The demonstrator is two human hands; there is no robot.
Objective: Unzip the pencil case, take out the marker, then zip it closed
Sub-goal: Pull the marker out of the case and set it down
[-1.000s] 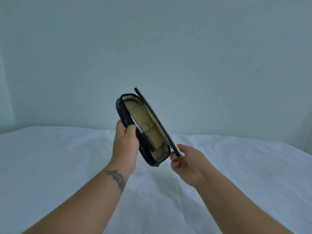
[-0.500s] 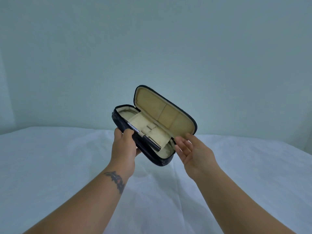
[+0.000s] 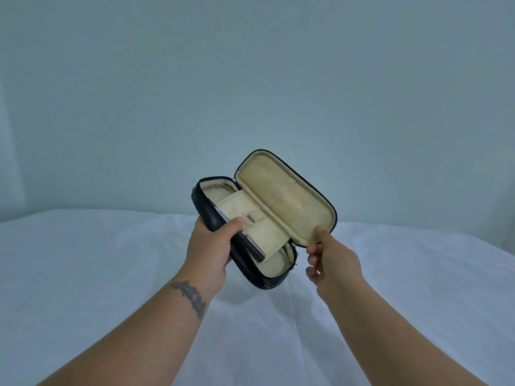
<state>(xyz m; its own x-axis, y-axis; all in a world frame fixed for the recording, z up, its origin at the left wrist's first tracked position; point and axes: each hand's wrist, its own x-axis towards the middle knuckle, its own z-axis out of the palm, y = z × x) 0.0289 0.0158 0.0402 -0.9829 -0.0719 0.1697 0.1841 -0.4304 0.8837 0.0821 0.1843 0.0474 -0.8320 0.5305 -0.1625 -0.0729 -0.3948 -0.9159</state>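
The dark pencil case (image 3: 278, 282) with a beige lining is held in the air, fully unzipped, its lid (image 3: 287, 201) folded back to the right. My left hand (image 3: 211, 246) grips the case's near long side, thumb over the rim. A marker (image 3: 250, 245) with a black cap and a white printed barrel lies along the left inside edge, partly under my thumb. My right hand (image 3: 331, 257) pinches the lid's near corner between thumb and forefinger.
A white cloth (image 3: 111, 274) covers the surface below the hands, with soft folds. A plain pale wall (image 3: 250, 79) stands behind it.
The lid has swung from nearly edge-on to wide open, showing the lining and the marker. My right hand moved from the case's lower end to the lid's corner.
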